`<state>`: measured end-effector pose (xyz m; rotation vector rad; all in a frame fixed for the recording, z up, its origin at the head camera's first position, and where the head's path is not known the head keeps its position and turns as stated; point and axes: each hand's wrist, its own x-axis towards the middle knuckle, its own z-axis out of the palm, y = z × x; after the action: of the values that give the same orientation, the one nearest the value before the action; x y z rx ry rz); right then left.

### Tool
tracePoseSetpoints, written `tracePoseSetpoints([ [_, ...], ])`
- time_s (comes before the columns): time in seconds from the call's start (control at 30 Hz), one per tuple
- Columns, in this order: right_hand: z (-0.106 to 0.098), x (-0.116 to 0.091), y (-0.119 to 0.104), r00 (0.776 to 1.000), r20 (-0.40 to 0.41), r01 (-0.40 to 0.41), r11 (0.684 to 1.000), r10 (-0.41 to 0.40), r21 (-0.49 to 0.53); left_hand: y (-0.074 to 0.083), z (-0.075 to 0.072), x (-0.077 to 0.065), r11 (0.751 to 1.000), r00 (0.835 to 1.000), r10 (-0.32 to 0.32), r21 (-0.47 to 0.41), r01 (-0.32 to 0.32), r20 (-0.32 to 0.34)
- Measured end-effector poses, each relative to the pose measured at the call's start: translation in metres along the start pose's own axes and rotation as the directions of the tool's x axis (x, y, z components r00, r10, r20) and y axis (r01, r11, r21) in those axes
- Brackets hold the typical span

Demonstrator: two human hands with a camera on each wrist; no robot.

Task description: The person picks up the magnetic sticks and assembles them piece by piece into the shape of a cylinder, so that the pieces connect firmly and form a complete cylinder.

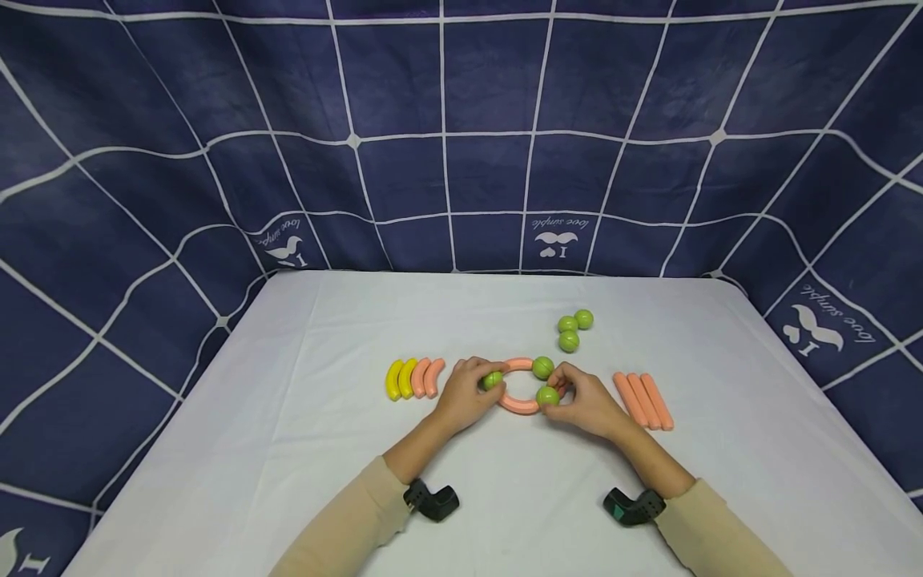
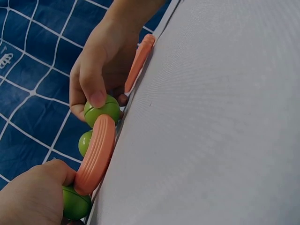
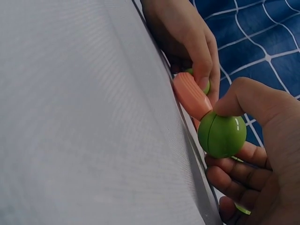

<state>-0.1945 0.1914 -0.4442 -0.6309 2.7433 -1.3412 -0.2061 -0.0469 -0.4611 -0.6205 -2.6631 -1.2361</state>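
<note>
On the white table, two curved salmon-pink pieces, a far one (image 1: 517, 365) and a near one (image 1: 519, 405), form a ring with green balls. My left hand (image 1: 465, 393) grips the green ball (image 1: 493, 380) at the ring's left side, thumb and fingers around it. At the near right, my right hand (image 1: 587, 403) pinches another green ball (image 3: 222, 134) between thumb and fingers, against the end of the near curved piece. A third green ball (image 1: 542, 368) sits at the far right of the ring, near my right fingertips. The near piece shows grooves along its side (image 2: 97, 154).
Left of the ring lie two yellow curved pieces (image 1: 400, 378) and two pink curved pieces (image 1: 427, 377). Three straight pink sticks (image 1: 644, 401) lie at the right. Beyond the ring rest three loose green balls (image 1: 568, 324). A blue checked cloth (image 1: 490, 176) surrounds the table (image 1: 346, 320).
</note>
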Motion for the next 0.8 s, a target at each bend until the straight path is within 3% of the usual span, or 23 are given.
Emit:
tracePoseSetpoints([
  [0.47,-0.0012,-0.0004,-0.0009,0.997,0.057,0.055,0.999,-0.055,0.001,0.0007,-0.0018,0.0006,1.0,1.0,0.004,-0.011,-0.004,-0.005],
  [0.8,-0.0018,-0.0009,-0.0016,0.994,0.103,0.028,1.0,-0.029,0.01,0.0007,-0.0008,-0.0001,1.0,1.0,-0.004,-0.009,0.004,0.009],
])
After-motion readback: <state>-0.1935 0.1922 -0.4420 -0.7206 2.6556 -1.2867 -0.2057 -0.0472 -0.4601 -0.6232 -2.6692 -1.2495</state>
